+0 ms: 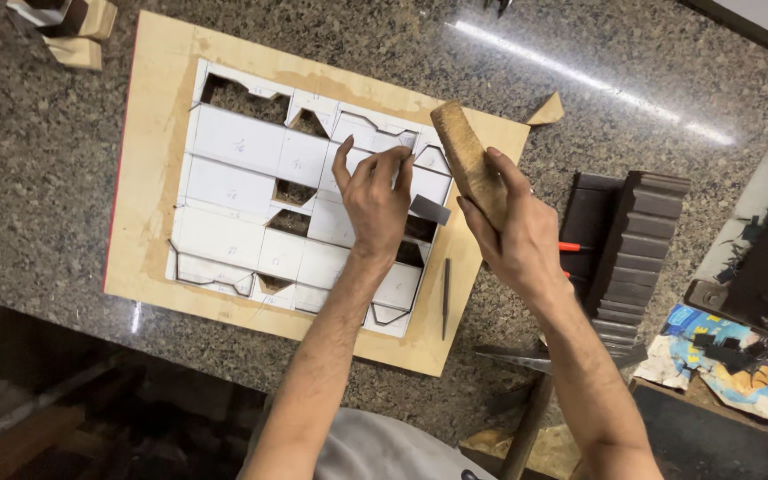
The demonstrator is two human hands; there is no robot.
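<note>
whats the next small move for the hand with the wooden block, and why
Probably bring the wooden block in the right hand down onto the strip that the left hand fingers pinch at the white pattern on the plywood board: the block is raised just beside that spot.

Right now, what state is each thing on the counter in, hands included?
Left hand: fingers pinched on the white template, near its top right part.
Right hand: gripping a wooden block, raised.
Wooden block: tilted, above the board.
White template: flat on the board, several pieces cut out.
Plywood board: flat on the counter.
Thin dark rod: lying loose on the board.
</note>
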